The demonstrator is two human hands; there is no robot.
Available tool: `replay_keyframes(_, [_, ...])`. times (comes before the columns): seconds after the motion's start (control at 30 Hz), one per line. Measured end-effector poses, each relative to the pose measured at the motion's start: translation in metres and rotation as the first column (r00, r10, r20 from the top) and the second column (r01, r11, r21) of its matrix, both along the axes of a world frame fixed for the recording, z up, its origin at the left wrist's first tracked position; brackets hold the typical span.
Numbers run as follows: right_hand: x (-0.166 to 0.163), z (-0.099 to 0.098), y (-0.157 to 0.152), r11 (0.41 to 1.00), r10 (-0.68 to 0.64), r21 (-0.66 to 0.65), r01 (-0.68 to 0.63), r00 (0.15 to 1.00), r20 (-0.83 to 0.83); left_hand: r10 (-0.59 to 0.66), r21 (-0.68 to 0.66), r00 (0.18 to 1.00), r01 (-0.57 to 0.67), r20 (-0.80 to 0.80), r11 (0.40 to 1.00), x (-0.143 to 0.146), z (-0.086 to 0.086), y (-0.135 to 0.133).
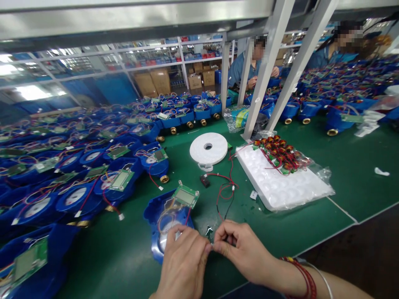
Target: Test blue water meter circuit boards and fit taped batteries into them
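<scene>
Both hands pinch wire end — left hand, right hand — near meter; keep wire slack, fingertips close.

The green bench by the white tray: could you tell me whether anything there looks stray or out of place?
A small white scrap lies alone on the green mat, right of the foam tray. A loose red-and-black wire bundle sprawls between the tape roll and both hands.
</scene>
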State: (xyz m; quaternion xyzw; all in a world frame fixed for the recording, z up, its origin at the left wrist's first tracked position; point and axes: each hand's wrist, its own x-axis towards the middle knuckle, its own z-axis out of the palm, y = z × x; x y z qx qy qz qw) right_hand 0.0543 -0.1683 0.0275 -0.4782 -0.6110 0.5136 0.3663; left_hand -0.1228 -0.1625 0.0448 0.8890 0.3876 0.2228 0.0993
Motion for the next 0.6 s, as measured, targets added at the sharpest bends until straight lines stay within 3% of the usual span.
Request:
replay_keyframes(0.1, [0.000,-0.003,0.002,1.000,0.011,-0.026,-0.012,1.000,-0.026,0.015,-0.019,1.000,-0.016,-0.012,1.000,0.001,0.003,-0.001])
replay_keyframes(0.23, [0.007,-0.001,0.008,0.992,0.122,0.031,-0.123,0.992,0.032,0.030,0.042,0.996,-0.034,0.078,0.999,-0.014,0.022,0.003])
replay_keyframes(0.33, [0.015,0.005,0.013,0.983,0.098,0.142,-0.117,0.986,0.138,0.234,0.115,0.948,-0.263,0.218,0.958,-0.043,0.037,0.021])
replay_keyframes(0.4, [0.018,0.007,0.017,0.972,0.001,0.230,-0.053,0.975,0.222,0.422,0.023,0.859,-0.447,0.288,0.894,-0.064,0.040,0.041])
replay_keyframes(0.47, [0.015,0.009,0.022,0.954,-0.074,0.300,-0.020,0.952,0.298,0.537,-0.140,0.808,-0.519,0.242,0.844,-0.079,0.037,0.063])
replay_keyframes(0.6, [-0.003,0.006,0.038,0.960,-0.017,0.269,-0.079,0.942,0.336,0.469,-0.287,0.874,-0.420,0.128,0.861,-0.082,0.020,0.093])
